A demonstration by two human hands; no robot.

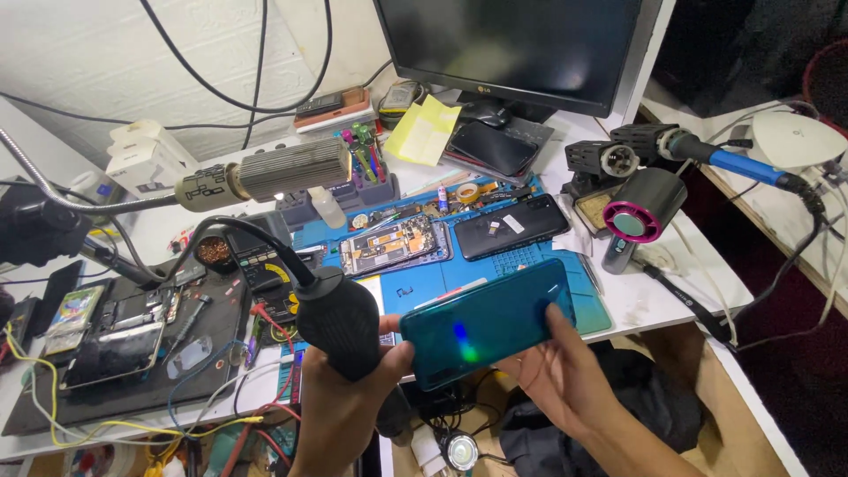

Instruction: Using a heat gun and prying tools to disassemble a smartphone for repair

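Above the near edge of the cluttered workbench, both hands were busy. The left hand was wrapped tight around the black handle of a hot-air tool, fingers fully closed on it, its thick black cable looping up and back over the desk. The thumb of that same hand reached across to touch the left end of a teal phone. The right hand cupped the phone from below, fingers half curled, one fingertip pressed on its glossy back near the right end. The phone was held off the table, back side up, tilted a little, just in front of the blue work mat.

On that mat lay an opened phone with its insides showing, and beside it a black phone. A ribbed grey lamp head hung over the left part of the bench on a bendy neck. Further right stood a small round fan with a pink ring, and a blue-handled soldering iron rested in its stand. A dark monitor stood at the back.
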